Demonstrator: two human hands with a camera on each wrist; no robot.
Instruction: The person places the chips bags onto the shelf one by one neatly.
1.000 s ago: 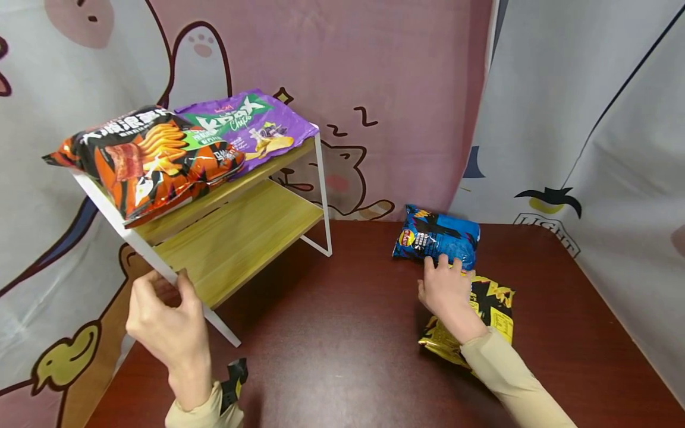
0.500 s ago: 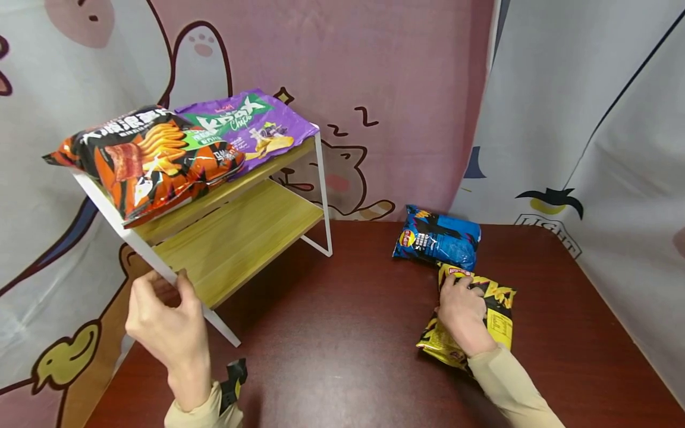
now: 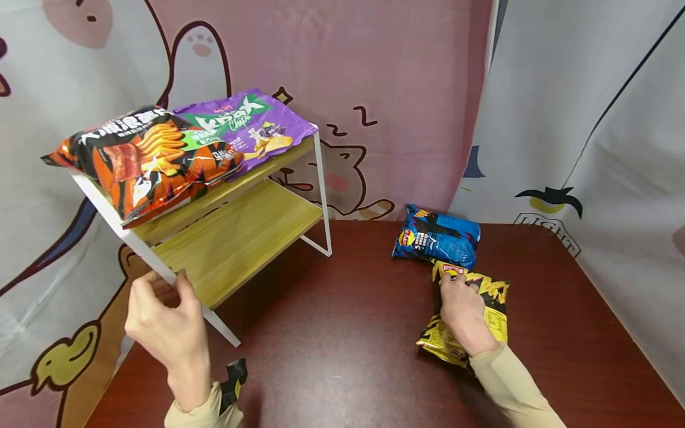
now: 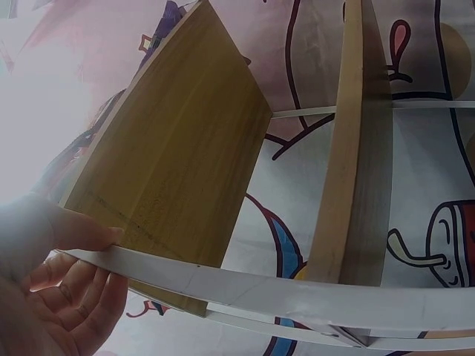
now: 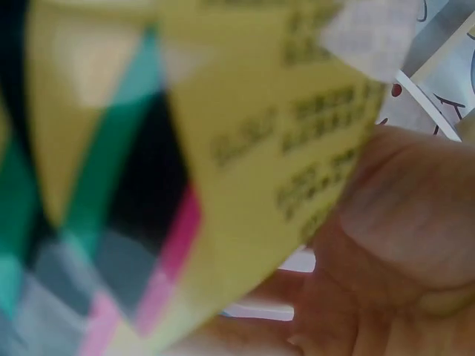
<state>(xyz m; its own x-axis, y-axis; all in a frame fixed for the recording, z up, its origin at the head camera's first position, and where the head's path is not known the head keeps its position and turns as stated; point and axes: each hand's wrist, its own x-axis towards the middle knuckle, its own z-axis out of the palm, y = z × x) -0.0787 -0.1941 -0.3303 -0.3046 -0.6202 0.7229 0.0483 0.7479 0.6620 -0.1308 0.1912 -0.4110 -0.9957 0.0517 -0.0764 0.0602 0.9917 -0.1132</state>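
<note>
My left hand (image 3: 170, 326) pinches the white front leg of a two-tier shelf rack (image 3: 241, 238). In the left wrist view, the thumb lies over the white metal bar (image 4: 245, 285) and the fingers curl beneath it. On the right, my right hand (image 3: 464, 309) grips a yellow and black bag of chips (image 3: 495, 324) from above, near its top. The right wrist view shows that bag blurred and very close, with the palm (image 5: 408, 222) beside it; the fingertips are mostly hidden. Just behind lies a blue bag of chips (image 3: 446, 238), close against the yellow one.
An orange and black bag of chips (image 3: 160, 163) and a purple bag of chips (image 3: 262, 128) lie on the top wooden shelf. The lower shelf (image 3: 241, 235) is bare wood. The rack stands on a dark red table (image 3: 321, 333), with printed cloth (image 3: 401, 89) behind.
My right hand has drawn back from the edge of the blue bag onto the yellow one and taken hold of it. The yellow bag has shifted slightly left. The left hand stays put.
</note>
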